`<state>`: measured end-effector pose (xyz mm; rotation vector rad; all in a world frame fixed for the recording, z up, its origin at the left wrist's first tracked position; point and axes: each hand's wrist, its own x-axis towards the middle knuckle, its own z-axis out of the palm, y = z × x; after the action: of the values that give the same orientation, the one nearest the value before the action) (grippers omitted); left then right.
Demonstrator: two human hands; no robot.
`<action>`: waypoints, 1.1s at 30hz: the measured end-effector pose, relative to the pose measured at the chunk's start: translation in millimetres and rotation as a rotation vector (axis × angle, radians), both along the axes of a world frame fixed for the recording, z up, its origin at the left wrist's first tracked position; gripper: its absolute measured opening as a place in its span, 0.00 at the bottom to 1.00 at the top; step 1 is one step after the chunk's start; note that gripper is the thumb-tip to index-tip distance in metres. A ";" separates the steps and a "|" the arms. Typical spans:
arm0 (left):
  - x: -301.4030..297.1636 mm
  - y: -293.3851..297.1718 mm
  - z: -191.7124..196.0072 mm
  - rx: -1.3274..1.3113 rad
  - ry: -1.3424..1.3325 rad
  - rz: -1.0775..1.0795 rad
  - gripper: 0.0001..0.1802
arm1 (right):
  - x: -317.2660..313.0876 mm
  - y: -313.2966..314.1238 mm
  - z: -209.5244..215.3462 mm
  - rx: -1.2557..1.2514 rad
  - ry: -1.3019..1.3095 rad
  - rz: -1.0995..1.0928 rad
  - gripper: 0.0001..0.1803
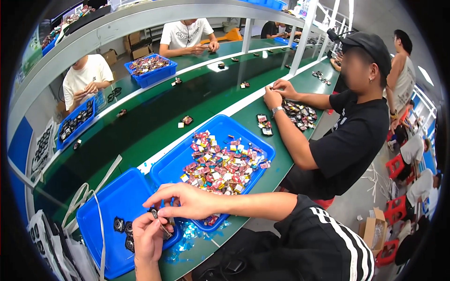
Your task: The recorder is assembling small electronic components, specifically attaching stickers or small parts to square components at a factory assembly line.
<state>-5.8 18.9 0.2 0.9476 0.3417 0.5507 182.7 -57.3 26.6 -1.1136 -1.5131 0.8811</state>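
My left hand (pixel 148 236) is closed, pinching a small black part (pixel 153 213) upright between thumb and fingers, over the right side of a blue tray (pixel 101 225). My right hand (pixel 185 200) comes in from the right with bent fingers, its thumb and fingertips at the top of the same part. What the right fingertips grip is partly hidden. Several black square parts with round centres (pixel 123 226) lie in that tray below. Behind my right hand, a larger blue tray (pixel 161 166) holds a heap of small red, white and yellow components (pixel 220 164).
A dark conveyor belt (pixel 154 124) runs past the green bench, carrying scattered parts. Blue film scraps (pixel 185 236) litter the bench edge. Pale straps (pixel 99 206) cross the left tray. A co-worker in black (pixel 347 112) works close on my right; others sit across the belt.
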 end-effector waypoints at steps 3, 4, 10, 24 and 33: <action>0.2 -4.7 5.0 -0.024 -0.027 -0.031 0.06 | -1.4 -3.8 2.7 -0.013 0.115 0.094 0.12; 0.4 -5.5 5.4 -0.035 -0.046 -0.054 0.06 | 0.1 -6.3 3.0 -0.013 0.111 0.086 0.12; 1.6 1.2 4.3 0.016 0.051 0.052 0.19 | -0.4 -9.4 8.0 -0.004 0.326 -0.120 0.06; 7.2 -3.2 -5.1 0.244 0.073 0.155 0.24 | -14.7 -15.4 9.7 0.063 -0.369 -0.311 0.10; 5.2 -3.7 -1.1 0.332 0.075 0.150 0.24 | -23.0 -11.6 29.9 -0.005 -0.375 -0.364 0.06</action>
<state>-0.6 15.3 -0.9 1.2715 0.3982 0.7244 159.7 -68.9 56.5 -1.5607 -1.5326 0.4415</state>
